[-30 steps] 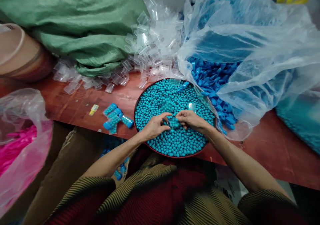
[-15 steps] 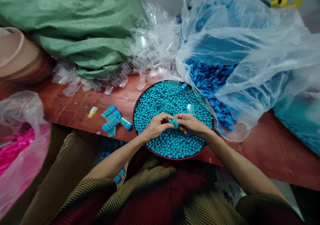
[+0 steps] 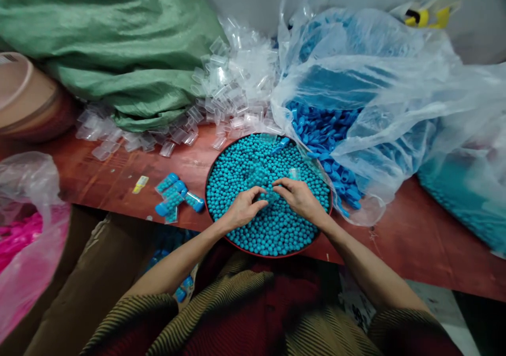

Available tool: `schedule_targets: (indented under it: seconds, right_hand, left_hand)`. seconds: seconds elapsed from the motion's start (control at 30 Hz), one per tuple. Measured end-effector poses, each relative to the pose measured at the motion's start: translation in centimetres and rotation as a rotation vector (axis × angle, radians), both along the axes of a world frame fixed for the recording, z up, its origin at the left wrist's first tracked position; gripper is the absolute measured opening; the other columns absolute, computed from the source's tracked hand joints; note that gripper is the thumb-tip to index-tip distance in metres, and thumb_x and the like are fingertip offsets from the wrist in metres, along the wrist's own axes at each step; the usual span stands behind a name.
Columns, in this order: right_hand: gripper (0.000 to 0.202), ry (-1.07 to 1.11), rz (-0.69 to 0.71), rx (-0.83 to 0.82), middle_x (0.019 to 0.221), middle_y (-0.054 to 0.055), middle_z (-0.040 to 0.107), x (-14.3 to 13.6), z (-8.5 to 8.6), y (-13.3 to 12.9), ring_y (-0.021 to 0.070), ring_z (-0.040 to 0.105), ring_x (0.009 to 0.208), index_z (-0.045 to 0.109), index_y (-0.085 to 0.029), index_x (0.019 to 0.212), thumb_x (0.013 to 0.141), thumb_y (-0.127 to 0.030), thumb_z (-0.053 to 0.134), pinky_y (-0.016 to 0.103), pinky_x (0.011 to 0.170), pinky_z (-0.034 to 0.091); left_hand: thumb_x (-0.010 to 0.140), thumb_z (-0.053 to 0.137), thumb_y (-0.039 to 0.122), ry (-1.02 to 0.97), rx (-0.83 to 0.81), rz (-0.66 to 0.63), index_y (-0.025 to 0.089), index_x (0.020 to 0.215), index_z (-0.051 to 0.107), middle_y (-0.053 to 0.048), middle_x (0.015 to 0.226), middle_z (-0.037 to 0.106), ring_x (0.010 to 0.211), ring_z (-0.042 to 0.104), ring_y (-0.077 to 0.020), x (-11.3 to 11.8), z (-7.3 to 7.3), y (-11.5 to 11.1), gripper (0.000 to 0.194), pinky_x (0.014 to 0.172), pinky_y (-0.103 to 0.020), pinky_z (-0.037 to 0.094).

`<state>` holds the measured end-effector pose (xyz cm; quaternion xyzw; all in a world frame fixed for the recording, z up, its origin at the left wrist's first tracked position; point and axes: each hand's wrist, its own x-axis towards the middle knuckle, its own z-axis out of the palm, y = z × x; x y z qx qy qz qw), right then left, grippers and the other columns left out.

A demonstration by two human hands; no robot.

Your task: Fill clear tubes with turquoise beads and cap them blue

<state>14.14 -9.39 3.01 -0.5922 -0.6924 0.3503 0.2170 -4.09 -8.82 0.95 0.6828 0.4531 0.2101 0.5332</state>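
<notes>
No legible text, only dark, blurry marks [image 3: 359, 316] below the red table [image 3: 399, 250]

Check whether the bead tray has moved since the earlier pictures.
No; against the yellow-and-white scrap on the red table, the bead tray shows no visible shift in any direction.

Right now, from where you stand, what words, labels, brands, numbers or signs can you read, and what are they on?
None is readable.
Label on the bucket: too small.
Yellow-and-white piece on the red table: any print is too small.
Dark marks on something pale below the table: too blurred.
Yellow-and-black item, upper right: no legible lettering.
</notes>
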Motion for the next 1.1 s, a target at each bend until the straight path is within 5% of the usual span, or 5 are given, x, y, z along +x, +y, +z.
schedule_targets:
  seconds: [0.27,0.53,0.73,0.87,1.1]
  right_hand:
    - [0.028,0.192,0.080,-0.030,0.086,0.002,0.071,0.4,0.2,-1.2,0.0150,0.063,0.078,0.069,-0.020,0.093,0.091,-0.032,0.044,0.024,0.072,0.045]
    - [0.037,-0.604,0.007,0.217,0.114,0.009,0.060,1.8,1.6,4.0,0.0207,0.058,0.093,0.060,-0.024,0.115,0.091,-0.016,0.034,0.028,0.070,0.042]
    - [0.037,-0.828,-0.010,0.270,0.107,0.016,0.058,0.5,0.0,8.7,0.0255,0.053,0.096,0.061,-0.016,0.107,0.090,-0.012,0.029,0.032,0.071,0.041]
    - [0.031,-0.660,0.038,0.198,0.106,0.009,0.061,1.1,-0.8,7.1,0.0190,0.058,0.091,0.061,-0.021,0.106,0.093,-0.021,0.033,0.026,0.070,0.042]
    - [0.048,-0.648,-0.300,0.023,0.095,0.018,0.069,1.6,0.5,8.2,0.0286,0.064,0.093,0.064,-0.014,0.101,0.091,-0.051,0.035,0.034,0.073,0.044]
  left_hand:
    - [0.080,0.052,0.027,-0.100,0.016,-0.059,0.017,0.098,0.057,0.000,0.091,0.061,0.085,0.055,-0.0146,-0.1,0.5,0.2,0.022,0.082,-0.028,0.043]
    - [0.079,0.053,0.027,-0.155,-0.072,0.010,0.017,0.097,0.054,0.000,0.085,0.056,0.079,0.051,-0.0126,-0.6,0.3,-0.3,0.021,0.076,-0.027,0.043]
    - [0.078,0.054,0.030,-0.190,-0.156,0.079,0.018,0.096,0.052,0.002,0.076,0.051,0.071,0.050,-0.0110,-0.5,-0.2,-0.7,0.022,0.060,-0.022,0.042]
    - [0.077,0.055,0.031,-0.226,-0.218,0.127,0.018,0.096,0.050,0.003,0.073,0.050,0.064,0.053,-0.0100,-0.7,-0.3,-0.7,0.024,0.055,-0.021,0.041]
    - [0.075,0.057,0.034,-0.251,-0.280,0.164,0.018,0.096,0.049,0.005,0.072,0.051,0.059,0.055,-0.0095,-0.7,-0.3,-0.6,0.028,0.051,-0.020,0.039]
